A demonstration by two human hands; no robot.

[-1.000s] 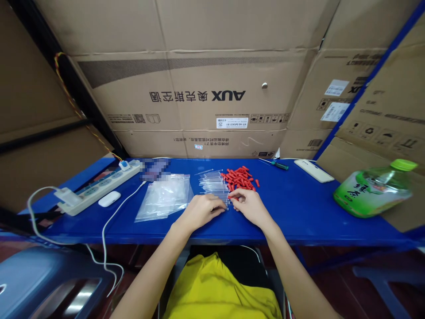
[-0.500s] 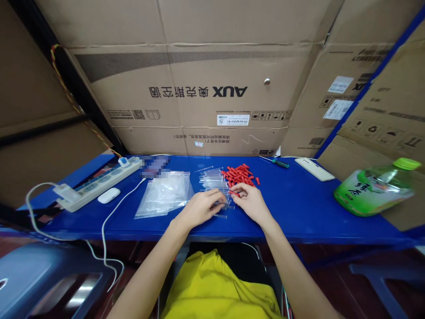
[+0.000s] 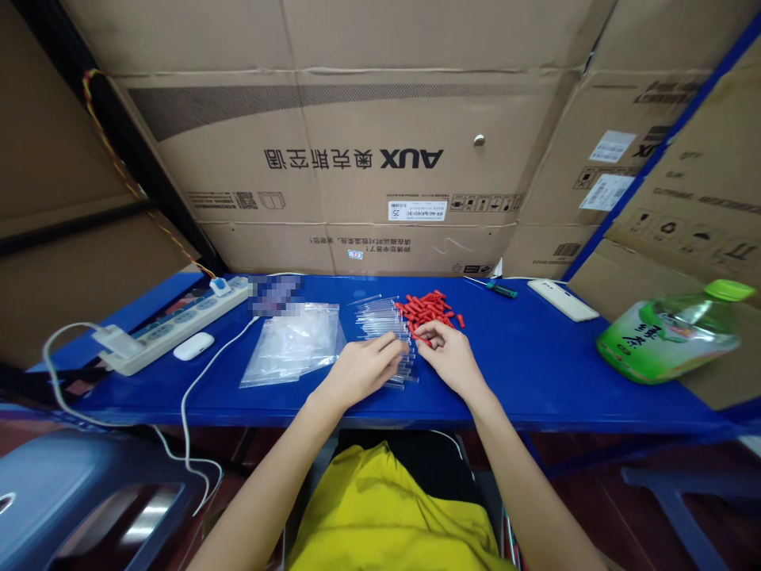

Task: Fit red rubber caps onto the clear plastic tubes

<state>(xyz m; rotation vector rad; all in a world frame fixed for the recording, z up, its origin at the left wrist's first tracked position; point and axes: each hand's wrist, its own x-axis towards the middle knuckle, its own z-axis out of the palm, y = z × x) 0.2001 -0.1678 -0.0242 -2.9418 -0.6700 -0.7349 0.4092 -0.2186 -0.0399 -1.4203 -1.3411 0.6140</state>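
Note:
A bundle of clear thin plastic tubes [image 3: 384, 329] lies on the blue table [image 3: 523, 365], with a heap of small red caps [image 3: 429, 308] just right of it. My left hand [image 3: 362, 366] rests on the near end of the tubes, fingers curled and pinching one. My right hand [image 3: 447, 355] sits at the near edge of the red heap, fingers bent around a red cap. The two hands almost touch over the tubes.
Clear plastic bags [image 3: 294, 342] lie left of the tubes. Further left are a white power strip [image 3: 172, 323], a white earbud case [image 3: 193, 346] and a white cable. A green bottle [image 3: 671, 333], a white remote [image 3: 562, 300] and a small screwdriver [image 3: 500, 289] lie at the right. Cardboard boxes [image 3: 369, 159] wall the back.
Both hands have slid a little away from me, up along the tubes toward the red caps. The right hand's fingers have shifted on the red cap.

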